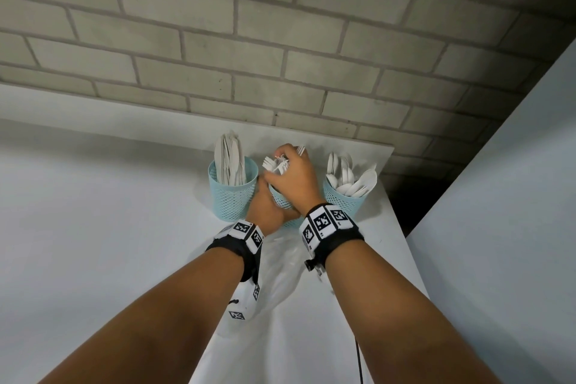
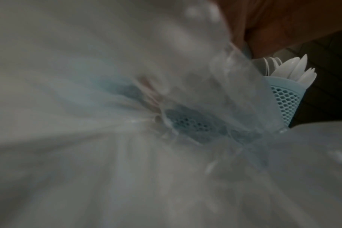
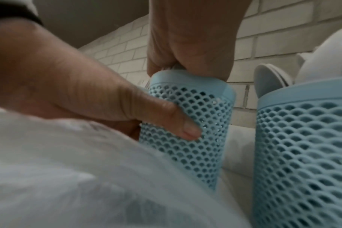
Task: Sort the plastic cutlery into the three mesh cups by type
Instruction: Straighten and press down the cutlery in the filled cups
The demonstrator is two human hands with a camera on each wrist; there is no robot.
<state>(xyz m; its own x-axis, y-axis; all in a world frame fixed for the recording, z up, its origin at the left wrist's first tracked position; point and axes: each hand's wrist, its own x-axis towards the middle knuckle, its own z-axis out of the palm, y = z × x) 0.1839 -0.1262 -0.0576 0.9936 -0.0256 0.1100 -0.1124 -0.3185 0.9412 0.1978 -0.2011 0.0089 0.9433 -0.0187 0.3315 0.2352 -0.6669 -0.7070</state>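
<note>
Three light-blue mesh cups stand at the back of the white table. The left cup holds knives. Spoons fill the right cup. My left hand grips the middle cup by its side, thumb on the mesh. My right hand reaches down from above and its curled fingers hold the bundle of forks standing in that cup. The fork handles are hidden inside the cup.
A crumpled translucent plastic bag lies on the table under my wrists and covers most of the left wrist view. A brick wall rises just behind the cups. The table ends close to the right of the spoon cup.
</note>
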